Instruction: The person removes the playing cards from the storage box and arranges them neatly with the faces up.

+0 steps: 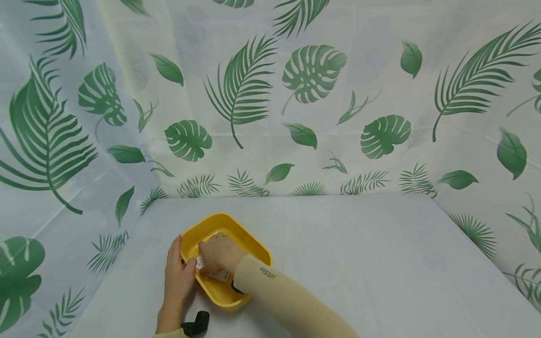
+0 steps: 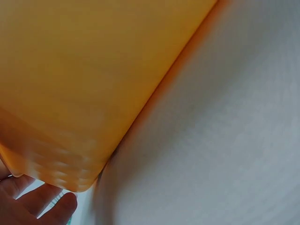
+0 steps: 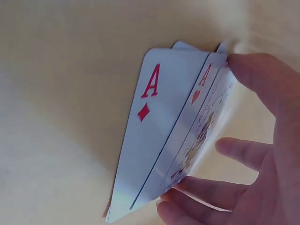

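A yellow plastic basin [image 1: 255, 241] sits left of the middle in the head view. At its left rim is my left hand [image 1: 178, 277], thumb by the rim and fingers along the outside. The left wrist view shows these fingers [image 2: 61, 208] beside the basin's outer wall [image 2: 84, 93]. My right hand [image 1: 221, 256] reaches down inside the basin and holds several playing cards [image 3: 164, 108] between thumb and fingers. An ace of diamonds lies in front, with an ace of hearts fanned behind it. In the head view the hand hides most of the cards [image 1: 221, 276].
The basin stands on a pale cloth-covered table [image 1: 359, 263]. White curtains [image 1: 262, 159] with green leaf prints rise behind and at both sides. A black wrist mount [image 1: 197, 324] sits on my left wrist, near the basin's front.
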A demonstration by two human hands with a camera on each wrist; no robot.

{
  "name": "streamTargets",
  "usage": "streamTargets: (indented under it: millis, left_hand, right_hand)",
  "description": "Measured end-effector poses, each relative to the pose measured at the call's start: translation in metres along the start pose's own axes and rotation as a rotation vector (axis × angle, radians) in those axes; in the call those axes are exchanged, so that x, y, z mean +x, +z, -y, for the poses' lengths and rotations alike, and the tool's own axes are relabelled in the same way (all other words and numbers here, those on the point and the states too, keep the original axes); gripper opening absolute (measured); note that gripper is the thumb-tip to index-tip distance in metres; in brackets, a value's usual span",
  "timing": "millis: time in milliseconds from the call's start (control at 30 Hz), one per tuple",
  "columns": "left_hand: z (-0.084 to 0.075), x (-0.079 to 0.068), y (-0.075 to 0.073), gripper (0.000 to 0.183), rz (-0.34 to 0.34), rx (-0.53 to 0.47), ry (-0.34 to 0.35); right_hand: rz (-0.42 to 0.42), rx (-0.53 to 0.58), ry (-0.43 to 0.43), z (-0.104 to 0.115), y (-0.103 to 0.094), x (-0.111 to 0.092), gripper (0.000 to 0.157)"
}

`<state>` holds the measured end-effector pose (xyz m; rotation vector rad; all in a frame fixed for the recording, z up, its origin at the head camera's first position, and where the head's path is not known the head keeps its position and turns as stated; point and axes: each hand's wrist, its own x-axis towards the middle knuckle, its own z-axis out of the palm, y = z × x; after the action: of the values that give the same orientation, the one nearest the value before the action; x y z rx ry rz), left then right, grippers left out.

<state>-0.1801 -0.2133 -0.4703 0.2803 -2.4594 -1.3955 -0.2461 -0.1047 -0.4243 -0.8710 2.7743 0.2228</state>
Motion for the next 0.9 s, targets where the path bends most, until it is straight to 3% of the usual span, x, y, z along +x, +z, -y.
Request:
streamTargets:
  millis: [333,567,733,900]
  left_hand:
    - [0.001,0.0,-0.001,0.074,0.002,-0.008,0.014]
    - [0.001,0.0,0.0,0.074,-0.004,-0.006,0.029]
    - [0.001,0.001,-0.001,0.073,-0.003,-0.004,0.035]
    - [0.001,0.001,-0.002,0.073,0.005,-0.004,0.029]
  right_hand:
    - [-0.039,-0.074,-0.017,0.003,0.003,0.003,0.062]
    - [-0.058,0.017,-0.013,0.0,-0.001,0.0,0.051]
    - [-0.075,0.068,-0.023,-0.005,-0.011,-0.004,0.051]
    - [-0.088,0.03,-0.053,-0.014,-0.027,-0.008,0.06]
